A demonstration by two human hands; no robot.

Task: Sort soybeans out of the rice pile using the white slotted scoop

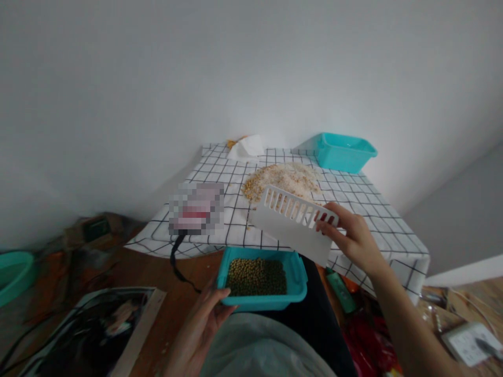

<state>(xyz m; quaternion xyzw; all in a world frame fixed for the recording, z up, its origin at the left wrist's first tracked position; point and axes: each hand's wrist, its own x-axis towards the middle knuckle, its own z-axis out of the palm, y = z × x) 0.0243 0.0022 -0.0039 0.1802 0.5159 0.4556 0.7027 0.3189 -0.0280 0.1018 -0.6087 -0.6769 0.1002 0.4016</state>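
My left hand [204, 319] grips the near left corner of a teal plastic tub [298, 285] that holds greenish-brown beans [257, 276]. The tub hangs just below the table's front edge, above my lap. My right hand [351, 235] is closed on the right end of a white slotted plastic basket [291, 222], tilted above the tub. Behind the basket a heap of pale grains and beans [285, 178] lies on the black-and-white checked tablecloth [377, 214].
A second teal tub [343, 152] stands at the table's far right, a white tissue [245, 148] at the far edge, a blurred-out object [196, 208] on the left. Clutter covers the floor: a magazine [98, 330], a power strip [469, 343], a teal basin [13, 272].
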